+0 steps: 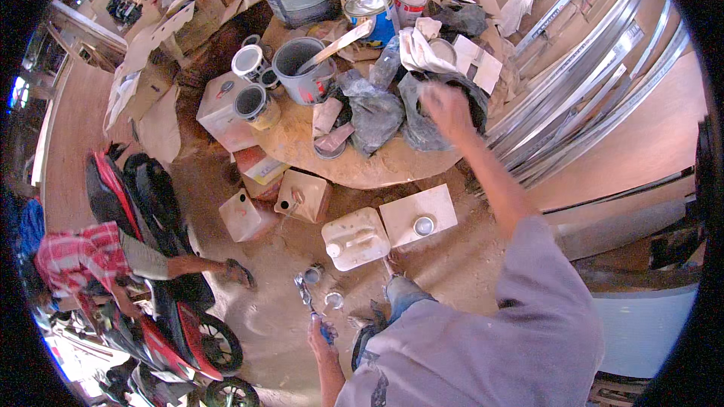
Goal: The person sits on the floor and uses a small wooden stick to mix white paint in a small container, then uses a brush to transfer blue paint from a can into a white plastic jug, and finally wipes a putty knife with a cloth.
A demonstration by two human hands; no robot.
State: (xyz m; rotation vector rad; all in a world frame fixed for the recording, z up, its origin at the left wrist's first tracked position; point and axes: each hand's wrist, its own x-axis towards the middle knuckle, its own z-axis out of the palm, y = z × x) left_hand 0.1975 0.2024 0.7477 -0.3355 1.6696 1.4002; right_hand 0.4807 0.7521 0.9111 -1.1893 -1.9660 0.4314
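Left hand (323, 335): nearest, closed around the blue handle of a silver-headed tool (303, 290); its head points away, seemingly to keep it off the clothing.
Vessels: a grey can (312, 274) and a pale cup (334, 301) stand on the floor near the tool, probably for easy reach.
Jug (354, 237): white, on the floor just beyond.
Board (396, 218): flat beside the jug, bearing a tin (424, 226), perhaps to keep drips off the ground.
Right hand (449, 109): stretched over the round table (366, 171), at the dark bag (424, 134); I cannot tell whether the fingers grip anything.
Bucket (294, 84): on the table, left of the bag; a stick (337, 44) leans over its rim, likely so the upper end stays clean to grasp.
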